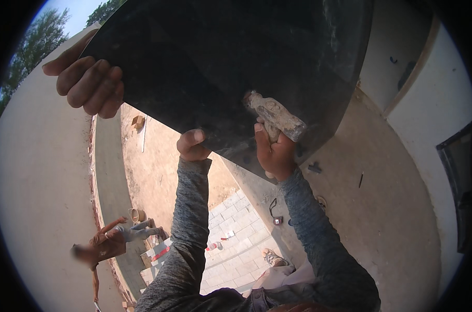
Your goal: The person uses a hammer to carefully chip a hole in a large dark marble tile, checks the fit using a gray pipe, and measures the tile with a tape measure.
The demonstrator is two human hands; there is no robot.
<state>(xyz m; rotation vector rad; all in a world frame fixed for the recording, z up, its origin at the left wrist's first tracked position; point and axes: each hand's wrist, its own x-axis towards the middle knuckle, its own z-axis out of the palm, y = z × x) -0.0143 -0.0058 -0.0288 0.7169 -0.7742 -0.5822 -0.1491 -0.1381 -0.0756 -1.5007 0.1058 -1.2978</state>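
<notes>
A large, glossy black slab (220, 57) is tilted up in front of me and fills the upper middle. My left hand (193, 145) is closed on its lower edge, thumb on the dark face and fingers hidden behind. Farther right, my right hand (277, 156) is closed round the handle of what looks like a hammer (278, 117), its head crusted with pale mortar. That hand is right at the slab's lower corner; whether it also bears on the slab is hidden. Another person's hand (90, 86) has its fingers curled at the slab's left edge.
A person in a brown shirt (108, 244) is at the lower left, near a bucket (137, 215). Pale paving (238, 218) lies below. A tape measure (277, 220) and a black T-shaped piece (314, 167) are on the floor. A black frame (459, 182) stands right.
</notes>
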